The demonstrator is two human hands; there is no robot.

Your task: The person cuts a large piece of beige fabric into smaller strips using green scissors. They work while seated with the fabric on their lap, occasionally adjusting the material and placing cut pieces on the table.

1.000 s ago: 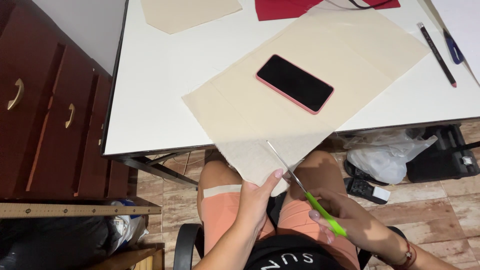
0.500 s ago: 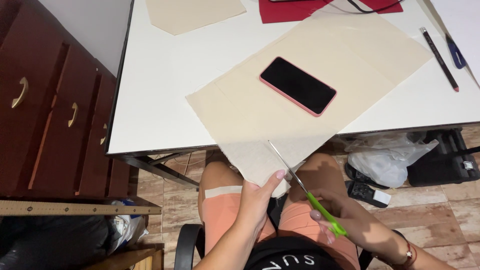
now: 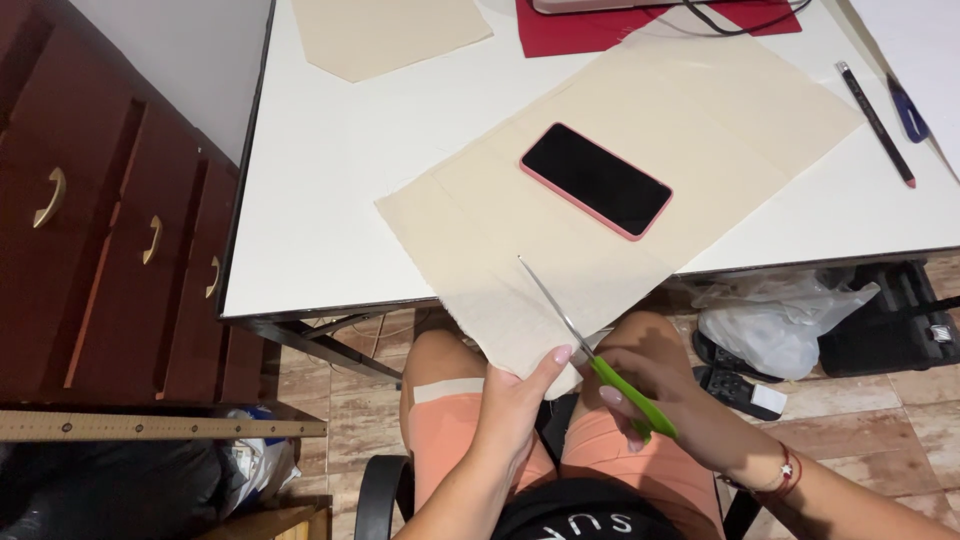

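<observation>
A large beige fabric sheet (image 3: 640,180) lies across the white table (image 3: 330,190) and hangs over its front edge. My left hand (image 3: 515,400) pinches the hanging corner of the fabric from below. My right hand (image 3: 660,400) grips green-handled scissors (image 3: 590,345); their metal blades point up and left into the fabric near the table edge. A black phone in a pink case (image 3: 596,181) rests on the fabric, above and right of the blades.
A second beige piece (image 3: 385,35) and a red cloth (image 3: 650,25) lie at the table's far side. A pencil (image 3: 875,110) and a blue pen (image 3: 908,110) lie at right. A dark wooden drawer chest (image 3: 110,230) stands left. A wooden ruler (image 3: 160,427), plastic bag (image 3: 780,320).
The view has shifted slightly, so the table sits a little to the right. My hands and the scissors hold almost the same place at the fabric's hanging edge.
</observation>
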